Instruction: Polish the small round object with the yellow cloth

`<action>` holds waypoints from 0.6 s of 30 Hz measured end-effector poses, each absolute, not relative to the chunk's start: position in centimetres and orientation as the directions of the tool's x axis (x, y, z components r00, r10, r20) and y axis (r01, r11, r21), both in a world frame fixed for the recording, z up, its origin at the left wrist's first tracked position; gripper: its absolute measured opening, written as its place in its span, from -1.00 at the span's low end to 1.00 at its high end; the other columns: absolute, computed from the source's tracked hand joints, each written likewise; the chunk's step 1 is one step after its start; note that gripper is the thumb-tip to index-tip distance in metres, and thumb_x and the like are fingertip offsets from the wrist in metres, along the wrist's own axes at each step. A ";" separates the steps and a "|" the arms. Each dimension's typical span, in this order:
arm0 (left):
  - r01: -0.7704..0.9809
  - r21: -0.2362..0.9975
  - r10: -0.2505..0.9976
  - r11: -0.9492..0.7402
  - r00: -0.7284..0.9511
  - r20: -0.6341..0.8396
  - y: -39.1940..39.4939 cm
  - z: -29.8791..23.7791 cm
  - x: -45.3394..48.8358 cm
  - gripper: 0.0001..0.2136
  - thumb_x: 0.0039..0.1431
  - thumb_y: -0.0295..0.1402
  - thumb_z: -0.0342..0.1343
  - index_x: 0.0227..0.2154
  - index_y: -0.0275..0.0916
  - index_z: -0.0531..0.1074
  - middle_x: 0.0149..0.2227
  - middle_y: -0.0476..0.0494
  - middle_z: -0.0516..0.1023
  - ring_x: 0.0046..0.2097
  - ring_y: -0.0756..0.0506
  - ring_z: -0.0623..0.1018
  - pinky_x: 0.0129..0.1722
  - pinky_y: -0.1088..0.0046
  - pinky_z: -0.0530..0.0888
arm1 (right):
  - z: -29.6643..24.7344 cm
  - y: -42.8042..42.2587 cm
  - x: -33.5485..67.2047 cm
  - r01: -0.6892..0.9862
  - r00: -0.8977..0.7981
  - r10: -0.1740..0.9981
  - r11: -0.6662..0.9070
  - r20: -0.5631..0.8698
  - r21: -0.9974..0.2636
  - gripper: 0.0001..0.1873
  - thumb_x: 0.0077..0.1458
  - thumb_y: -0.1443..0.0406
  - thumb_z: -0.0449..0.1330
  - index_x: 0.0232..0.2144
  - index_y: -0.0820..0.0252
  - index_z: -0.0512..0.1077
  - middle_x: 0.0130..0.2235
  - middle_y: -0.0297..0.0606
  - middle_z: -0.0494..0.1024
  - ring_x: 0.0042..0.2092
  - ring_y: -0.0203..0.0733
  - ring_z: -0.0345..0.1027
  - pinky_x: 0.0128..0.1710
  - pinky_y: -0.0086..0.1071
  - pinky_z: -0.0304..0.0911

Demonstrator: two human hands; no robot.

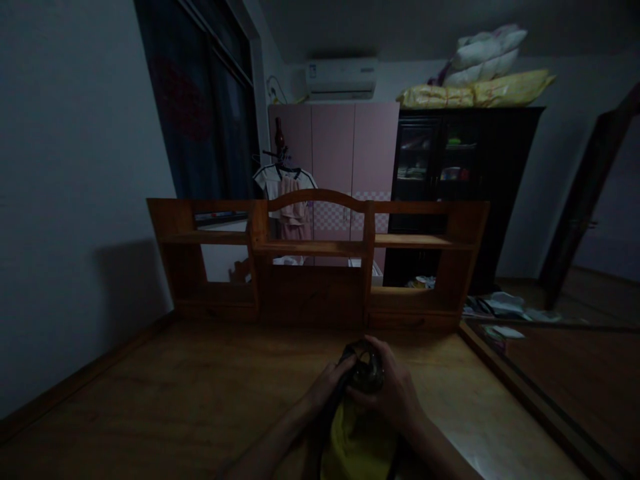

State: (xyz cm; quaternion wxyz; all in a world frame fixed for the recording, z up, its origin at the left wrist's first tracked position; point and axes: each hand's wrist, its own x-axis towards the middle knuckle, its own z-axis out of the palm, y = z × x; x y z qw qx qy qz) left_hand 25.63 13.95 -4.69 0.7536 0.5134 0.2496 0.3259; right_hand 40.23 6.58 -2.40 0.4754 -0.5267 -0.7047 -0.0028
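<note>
A yellow cloth thing with dark edges (357, 437), perhaps a bag, is upright between my hands at the bottom middle of the head view. At its top is a dark, glossy, rounded thing (369, 377), too dim to name. My right hand (395, 383) curls around the glossy thing from the right, thumb and fingers closed on it. From the left, my left hand (327, 385) pinches the dark edge of the yellow cloth thing, close to my right fingers. The lower end of the cloth runs out of view.
Beneath my hands spreads a wooden platform (225, 387), with a raised edge at right. A wooden shelf unit (310, 249) spans its far end. Behind stand a pink wardrobe (333, 147), a dark cabinet (500, 167) and hanging clothes (293, 200). The room is dim.
</note>
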 end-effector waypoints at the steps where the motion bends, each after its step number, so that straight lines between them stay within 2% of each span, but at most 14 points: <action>1: -0.227 0.941 0.753 0.250 0.657 -0.041 14.1 -4.9 25.7 -0.51 0.03 -0.05 0.12 -0.15 -0.41 0.48 -0.22 -0.29 0.59 -0.10 -0.24 0.53 0.00 0.22 0.36 | -2.4 6.6 40.2 0.746 0.004 0.739 0.447 0.674 -0.494 -0.15 -0.17 0.21 0.34 0.14 0.11 0.07 0.05 -0.12 0.33 0.03 -0.01 0.30 -0.01 -0.19 0.31; 8: -0.221 0.968 0.826 0.118 0.563 0.028 14.8 -5.5 25.3 -0.56 -0.02 -0.11 0.20 -0.18 -0.39 0.48 -0.19 -0.26 0.58 -0.13 -0.23 0.52 -0.08 0.27 0.40 | -2.8 7.0 39.6 0.759 -0.026 0.729 0.460 0.684 -0.461 -0.17 -0.19 0.29 0.33 0.13 0.10 0.09 0.06 -0.10 0.33 0.04 0.02 0.30 -0.02 -0.15 0.32; 12: -0.221 0.975 0.829 -0.014 0.543 0.135 14.9 -5.4 25.2 -0.54 -0.09 -0.13 0.25 -0.17 -0.36 0.47 -0.17 -0.21 0.57 -0.10 -0.22 0.49 -0.06 0.29 0.39 | -3.3 7.3 39.4 0.777 -0.069 0.740 0.460 0.669 -0.429 -0.14 -0.23 0.31 0.35 0.14 0.07 0.10 0.08 -0.11 0.31 0.06 0.04 0.27 0.02 -0.12 0.29; 15: -0.222 0.967 0.828 -0.128 0.513 0.227 14.9 -5.5 25.3 -0.52 -0.06 -0.12 0.22 -0.11 -0.33 0.44 -0.12 -0.19 0.55 -0.05 -0.22 0.47 -0.02 0.31 0.37 | -3.4 7.4 39.4 0.780 -0.111 0.742 0.477 0.661 -0.404 -0.15 -0.22 0.34 0.34 0.14 0.06 0.11 0.10 -0.11 0.28 0.09 0.03 0.25 0.05 -0.13 0.27; 18: -0.148 0.955 0.839 -0.259 0.456 0.298 14.8 -5.5 25.3 -0.56 0.01 -0.12 0.16 -0.11 -0.33 0.44 -0.12 -0.20 0.55 -0.07 -0.22 0.48 -0.06 0.34 0.39 | -3.2 7.3 39.2 0.770 -0.118 0.748 0.484 0.653 -0.415 -0.17 -0.19 0.36 0.33 0.14 0.07 0.11 0.11 -0.11 0.26 0.10 0.01 0.23 0.06 -0.14 0.26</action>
